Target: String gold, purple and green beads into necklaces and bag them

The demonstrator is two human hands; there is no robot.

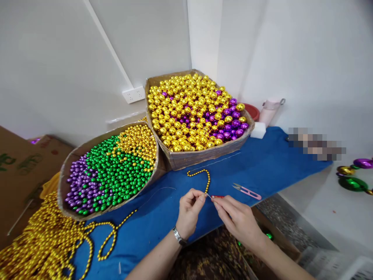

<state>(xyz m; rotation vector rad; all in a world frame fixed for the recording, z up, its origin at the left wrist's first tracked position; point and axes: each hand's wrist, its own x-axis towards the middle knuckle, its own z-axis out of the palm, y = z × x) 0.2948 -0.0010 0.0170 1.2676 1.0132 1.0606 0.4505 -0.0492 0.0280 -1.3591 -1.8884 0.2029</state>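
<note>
My left hand (188, 212), with a metal watch at the wrist, pinches the near end of a short gold bead string (209, 181). The rest of that string curls away across the blue cloth. Close beside it, my right hand (239, 217) is closed on a thin red-handled tool (217, 196), whose tip points at the left fingertips. A pale thread or thin shaft bridges the small gap between the hands; I cannot make out which. Pink thread snips (247, 191) lie on the cloth just beyond my right hand.
A large box (201, 154) holds gold and purple balls. Left of it, another box (62, 202) holds smaller purple, green and gold beads. Gold bead strands (43, 237) heap at the left on the blue cloth (262, 157). A pink bottle (269, 112) stands behind a white block (258, 130).
</note>
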